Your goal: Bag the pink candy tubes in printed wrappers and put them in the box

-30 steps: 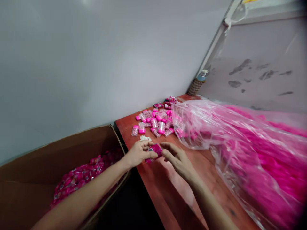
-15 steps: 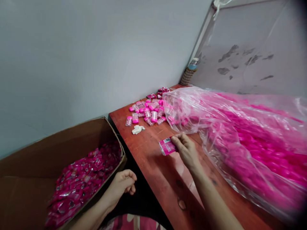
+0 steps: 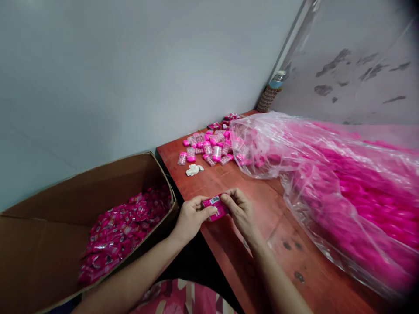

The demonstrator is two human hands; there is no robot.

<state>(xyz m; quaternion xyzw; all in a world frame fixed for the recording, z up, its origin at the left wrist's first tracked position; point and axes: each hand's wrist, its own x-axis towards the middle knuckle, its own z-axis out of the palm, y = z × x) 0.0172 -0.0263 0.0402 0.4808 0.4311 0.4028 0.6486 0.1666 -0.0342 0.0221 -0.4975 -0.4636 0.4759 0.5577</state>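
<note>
The left hand (image 3: 191, 216) has come back up from beside the cardboard box (image 3: 81, 198) and now pinches the pink packet (image 3: 214, 206) together with the right hand (image 3: 240, 212), above the tabletop's (image 3: 229, 244) near left edge. Farther along that edge lies a white scrap (image 3: 194, 169), then scattered pink-capped vials (image 3: 209, 147). A clear bag (image 3: 327, 183) of pink items covers the right side.

Both forearms were bare, no sleeves, rings or watch; pink floral-print garment (image 3: 183, 301) covered the lap.
</note>
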